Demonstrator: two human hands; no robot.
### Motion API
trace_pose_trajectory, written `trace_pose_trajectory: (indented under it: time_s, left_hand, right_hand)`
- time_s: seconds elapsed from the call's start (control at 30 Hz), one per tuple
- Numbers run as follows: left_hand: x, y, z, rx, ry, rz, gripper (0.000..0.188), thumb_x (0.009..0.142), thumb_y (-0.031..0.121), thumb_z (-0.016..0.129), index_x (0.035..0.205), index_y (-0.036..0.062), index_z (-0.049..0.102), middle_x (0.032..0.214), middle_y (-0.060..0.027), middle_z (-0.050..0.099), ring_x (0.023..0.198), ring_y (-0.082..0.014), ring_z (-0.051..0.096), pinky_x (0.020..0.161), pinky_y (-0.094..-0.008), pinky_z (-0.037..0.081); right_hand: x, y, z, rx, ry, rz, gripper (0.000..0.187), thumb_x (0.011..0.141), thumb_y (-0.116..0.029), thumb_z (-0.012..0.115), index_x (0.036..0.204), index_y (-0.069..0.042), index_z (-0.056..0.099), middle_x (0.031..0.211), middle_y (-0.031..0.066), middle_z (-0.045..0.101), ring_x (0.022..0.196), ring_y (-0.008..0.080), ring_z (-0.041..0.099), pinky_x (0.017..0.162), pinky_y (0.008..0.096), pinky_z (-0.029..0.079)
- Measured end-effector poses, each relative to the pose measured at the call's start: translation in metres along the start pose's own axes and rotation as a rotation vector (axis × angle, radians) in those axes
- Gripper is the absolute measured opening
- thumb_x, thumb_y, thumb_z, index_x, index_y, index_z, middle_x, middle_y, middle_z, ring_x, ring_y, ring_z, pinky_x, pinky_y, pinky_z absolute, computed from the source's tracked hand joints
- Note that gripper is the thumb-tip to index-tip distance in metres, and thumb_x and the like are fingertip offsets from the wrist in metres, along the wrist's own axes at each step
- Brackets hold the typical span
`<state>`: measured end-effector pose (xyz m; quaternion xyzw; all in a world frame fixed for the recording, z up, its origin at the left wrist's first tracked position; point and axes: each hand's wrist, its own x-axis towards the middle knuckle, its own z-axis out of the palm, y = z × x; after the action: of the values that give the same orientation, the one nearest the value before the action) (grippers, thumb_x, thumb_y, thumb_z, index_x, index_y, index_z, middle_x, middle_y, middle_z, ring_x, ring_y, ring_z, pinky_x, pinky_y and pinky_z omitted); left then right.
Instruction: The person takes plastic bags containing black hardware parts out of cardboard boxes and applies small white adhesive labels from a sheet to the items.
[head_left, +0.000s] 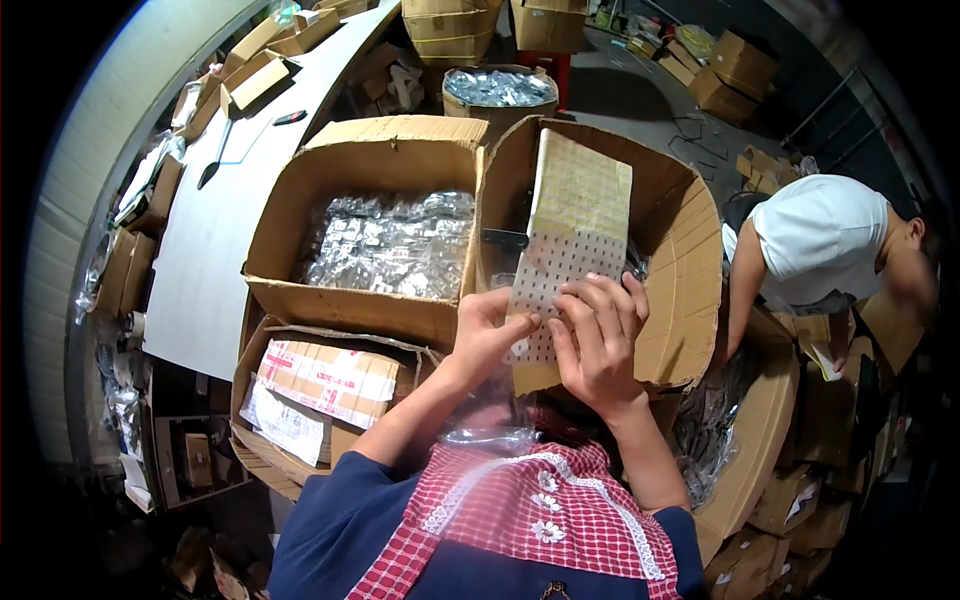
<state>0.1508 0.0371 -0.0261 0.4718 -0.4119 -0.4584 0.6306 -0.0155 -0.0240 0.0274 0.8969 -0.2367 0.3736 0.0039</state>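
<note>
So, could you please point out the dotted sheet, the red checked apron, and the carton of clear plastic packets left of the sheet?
Dotted sheet (575,255): head view, on its spotted middle.
Red checked apron (592,512): head view, on its front panel.
Carton (350,311): head view, on its near outer wall.

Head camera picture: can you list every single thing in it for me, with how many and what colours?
Dotted sheet: one, whitish and yellowish, between both hands
Big open boxes: two, brown, side by side in front
Clear packets: too many to count, shiny, in the left big box
Lower-left box: one, brown, by the left forearm
Taped parcel: one, brown, white and red, inside it
Table: one, pale, left
Cutter-like tool: one, red and black, on the table
Co-worker: one, white top, right
Other boxes: many, brown, around the edges
Apron: one, red-and-white check, bottom
Left hand: one, bare, thumb on the sheet
Right hand: one, bare, fingers on the sheet
</note>
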Motion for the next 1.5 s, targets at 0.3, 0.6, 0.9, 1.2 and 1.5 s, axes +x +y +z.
trace_pose_trajectory:
  time_s: [0.3,0.6,0.9,1.2,1.5]
  left_hand:
    - [0.000,0.002,0.000,0.087,-0.007,0.094,0.019,0.083,0.007,0.066,0.096,-0.0054,0.071,0.090,-0.0039,0.070,0.083,-0.0070,0.061,0.073,-0.0237,0.050]
    - [0.000,0.000,-0.003,0.108,-0.032,0.131,0.018,0.081,0.005,0.064,0.093,-0.0072,0.069,0.093,-0.0067,0.068,0.085,-0.0097,0.060,0.074,-0.0248,0.048]
    - [-0.001,-0.001,-0.003,0.104,-0.015,0.154,0.018,0.083,0.008,0.064,0.092,-0.0068,0.069,0.090,-0.0046,0.067,0.083,-0.0079,0.058,0.072,-0.0240,0.047]
    - [-0.002,-0.008,-0.008,0.043,0.019,0.048,0.024,0.082,0.011,0.064,0.099,-0.0040,0.072,0.082,-0.0065,0.070,0.073,-0.0091,0.061,0.065,-0.0252,0.050]
    - [-0.003,-0.003,-0.007,-0.002,-0.012,0.020,0.025,0.086,0.015,0.068,0.102,-0.0035,0.072,0.088,-0.0071,0.072,0.079,-0.0105,0.063,0.071,-0.0264,0.052]
  right_hand:
    - [0.003,0.001,0.006,0.064,-0.013,0.017,0.023,0.077,-0.005,0.072,0.099,-0.004,0.066,0.104,0.0070,0.064,0.112,0.0257,0.056,0.112,0.0494,0.029]
    - [0.001,0.003,0.010,0.117,-0.005,0.029,0.022,0.076,-0.005,0.073,0.097,-0.004,0.066,0.101,0.0073,0.063,0.111,0.0264,0.057,0.112,0.0485,0.030]
    - [0.001,0.002,0.010,0.099,0.002,0.048,0.021,0.079,-0.010,0.073,0.098,-0.005,0.066,0.105,0.0080,0.064,0.113,0.0290,0.056,0.110,0.0484,0.031]
    - [-0.020,0.031,0.009,1.040,0.069,0.683,0.046,0.081,0.003,0.067,0.124,0.000,0.052,0.120,0.0112,0.055,0.108,0.0198,0.056,0.097,0.0342,0.046]
    - [-0.024,0.020,0.006,0.984,0.146,0.643,0.050,0.083,0.010,0.062,0.129,0.001,0.045,0.124,0.0082,0.044,0.100,0.0135,0.054,0.091,0.0279,0.047]
